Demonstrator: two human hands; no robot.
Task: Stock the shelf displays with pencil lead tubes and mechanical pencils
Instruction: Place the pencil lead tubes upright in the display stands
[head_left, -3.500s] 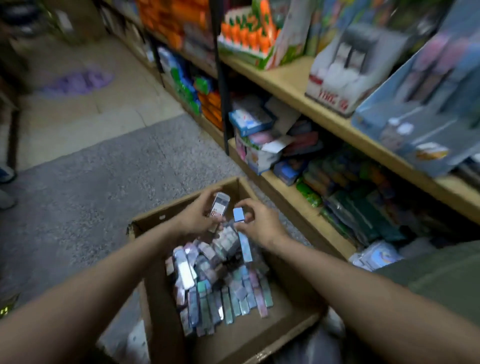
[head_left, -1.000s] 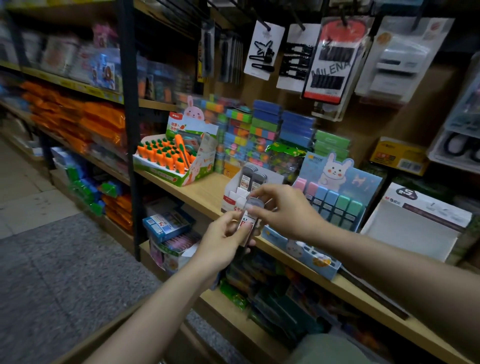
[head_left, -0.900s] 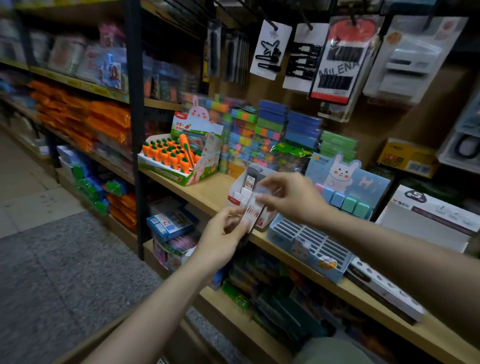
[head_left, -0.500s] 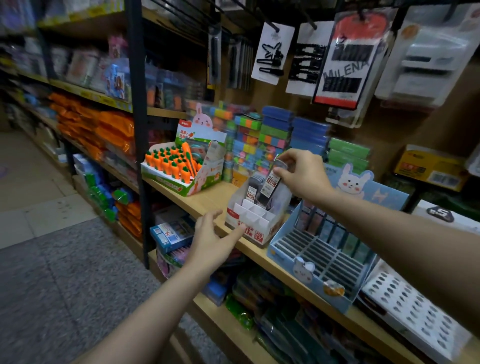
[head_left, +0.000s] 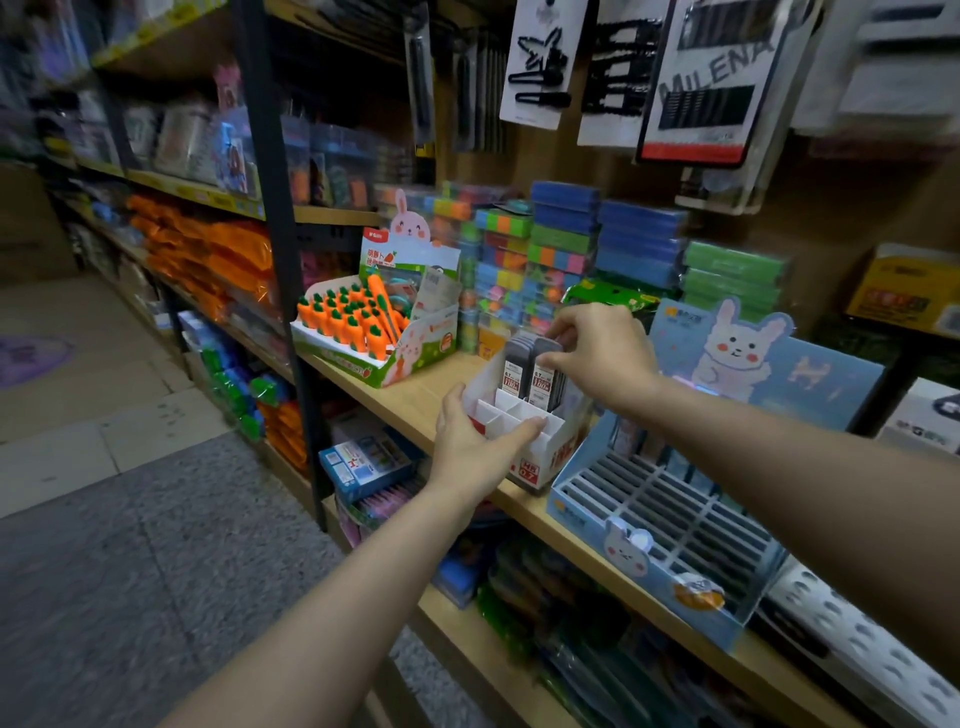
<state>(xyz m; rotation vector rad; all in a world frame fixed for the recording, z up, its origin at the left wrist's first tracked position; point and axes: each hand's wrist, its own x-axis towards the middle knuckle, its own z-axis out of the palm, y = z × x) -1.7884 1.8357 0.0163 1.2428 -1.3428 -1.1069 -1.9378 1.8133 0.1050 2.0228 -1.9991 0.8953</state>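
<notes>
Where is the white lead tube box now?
The white box stands mid-frame on the wooden shelf, between the carrot display and the blue bunny tray, with the left hand on its front.

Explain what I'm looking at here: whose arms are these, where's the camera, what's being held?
There is no robot: these are a person's bare arms, filmed by one wide-angle camera worn on the head, looking forward and down, so there is only this one view. The person faces a wooden shelf in a stationery shop. The left hand grips the front of a small white display box with divided slots, steadying it. The right hand pinches the tops of the dark pencil lead tubes standing in the back slots. Beside it stand a carrot-themed display and a blue bunny display with mostly empty slots.
</notes>
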